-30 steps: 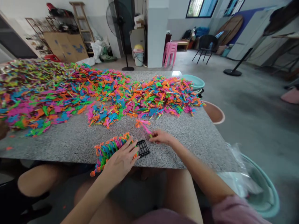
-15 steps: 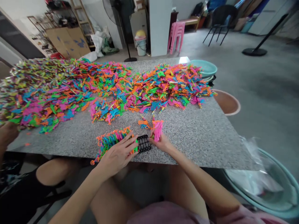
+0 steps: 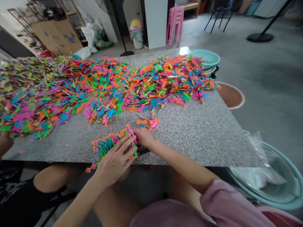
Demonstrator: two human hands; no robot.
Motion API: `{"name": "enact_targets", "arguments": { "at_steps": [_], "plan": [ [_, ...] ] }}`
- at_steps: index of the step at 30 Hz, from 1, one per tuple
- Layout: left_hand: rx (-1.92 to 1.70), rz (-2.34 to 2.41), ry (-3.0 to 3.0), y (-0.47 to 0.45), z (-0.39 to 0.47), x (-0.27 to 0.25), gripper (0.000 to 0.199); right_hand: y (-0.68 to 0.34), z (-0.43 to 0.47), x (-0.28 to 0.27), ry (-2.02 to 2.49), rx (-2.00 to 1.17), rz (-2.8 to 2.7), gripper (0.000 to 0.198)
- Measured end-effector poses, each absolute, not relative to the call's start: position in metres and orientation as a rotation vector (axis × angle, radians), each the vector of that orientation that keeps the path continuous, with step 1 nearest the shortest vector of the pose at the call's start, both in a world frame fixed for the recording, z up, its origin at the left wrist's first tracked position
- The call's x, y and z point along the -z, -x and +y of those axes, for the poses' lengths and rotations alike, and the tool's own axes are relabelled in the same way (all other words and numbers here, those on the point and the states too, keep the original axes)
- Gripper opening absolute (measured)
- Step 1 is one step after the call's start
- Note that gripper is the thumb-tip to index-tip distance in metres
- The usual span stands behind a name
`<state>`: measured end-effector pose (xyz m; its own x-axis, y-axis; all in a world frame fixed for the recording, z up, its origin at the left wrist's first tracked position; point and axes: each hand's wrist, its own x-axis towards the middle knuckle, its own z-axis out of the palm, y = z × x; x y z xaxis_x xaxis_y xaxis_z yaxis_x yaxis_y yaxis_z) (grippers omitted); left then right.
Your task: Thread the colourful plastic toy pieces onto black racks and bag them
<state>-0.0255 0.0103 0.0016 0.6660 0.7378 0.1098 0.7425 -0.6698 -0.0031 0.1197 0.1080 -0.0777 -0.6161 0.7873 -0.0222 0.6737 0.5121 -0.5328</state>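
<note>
A row of small plastic toy guns (image 3: 104, 147) in orange, green, blue and pink stands packed in a black grid rack (image 3: 142, 150) near the table's front edge. My left hand (image 3: 115, 160) lies over the right part of that row, fingers stretched out and touching the toys. At the row's right end my right hand (image 3: 144, 137) is closed on a pink toy gun (image 3: 131, 131), held upright against the others. Its fingertips are partly hidden, and the hands cover much of the rack. Just beyond, a few loose orange, blue and pink toy guns (image 3: 154, 123) lie on the table.
Large heaps of toy guns (image 3: 151, 85) cover the far and left parts of the granite table (image 3: 196, 135). Another person's hand (image 3: 6, 142) is at the left edge. Basins (image 3: 229, 94) stand beyond the right edge, with a plastic-lined basket (image 3: 265, 186) at lower right.
My right hand has moved left from beside the rack to the end of the row, bringing a pink toy gun. Another pink toy now lies among the loose ones. My left hand stays over the row.
</note>
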Motion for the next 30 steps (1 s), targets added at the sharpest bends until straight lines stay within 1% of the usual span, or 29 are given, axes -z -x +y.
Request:
{"name": "enact_targets", "arguments": {
  "at_steps": [4, 6, 8, 11, 14, 16, 19, 22, 24, 26, 28, 30],
  "plan": [
    [0.128, -1.299, 2.819, 0.024, 0.011, 0.000, 0.024, -0.124, 0.108, 0.069, 1.146, -0.723, -2.607, 0.024],
    [0.157, -1.336, 2.808, 0.024, 0.012, 0.003, 0.023, -0.141, 0.115, 0.069, 1.090, -0.652, -2.610, 0.028],
    [0.187, -1.362, 2.804, 0.023, 0.013, 0.005, 0.022, -0.164, 0.131, 0.071, 1.150, -0.538, -2.555, 0.035],
    [0.160, -1.380, 2.814, 0.023, 0.013, 0.005, 0.020, -0.197, 0.165, 0.072, 1.232, -0.284, -2.606, 0.031],
    [0.130, -1.389, 2.827, 0.022, 0.013, 0.001, 0.020, -0.219, 0.188, 0.074, 1.051, -0.131, -2.864, 0.025],
    [0.118, -1.391, 2.840, 0.021, 0.012, -0.002, 0.020, -0.230, 0.187, 0.076, 0.983, -0.202, -2.872, 0.021],
    [0.085, -1.413, 2.842, 0.019, 0.012, -0.004, 0.020, -0.241, 0.159, 0.085, 1.159, -0.514, -2.486, 0.010],
    [0.050, -1.447, 2.838, 0.018, 0.013, -0.005, 0.020, -0.229, 0.108, 0.099, 1.326, -0.829, -2.025, 0.016],
    [0.033, -1.457, 2.851, 0.018, 0.013, -0.006, 0.022, -0.208, 0.074, 0.111, 1.241, -1.183, -1.710, 0.022],
    [0.038, -1.465, 2.861, 0.018, 0.013, -0.005, 0.023, -0.184, 0.049, 0.119, 1.118, -1.399, -1.528, 0.017],
    [0.060, -1.470, 2.862, 0.017, 0.013, -0.005, 0.023, -0.166, 0.038, 0.120, 1.147, -1.397, -1.579, 0.008],
    [0.065, -1.467, 2.866, 0.017, 0.013, -0.005, 0.021, -0.157, 0.037, 0.114, 1.298, -1.238, -1.780, 0.002]
  ]
}}
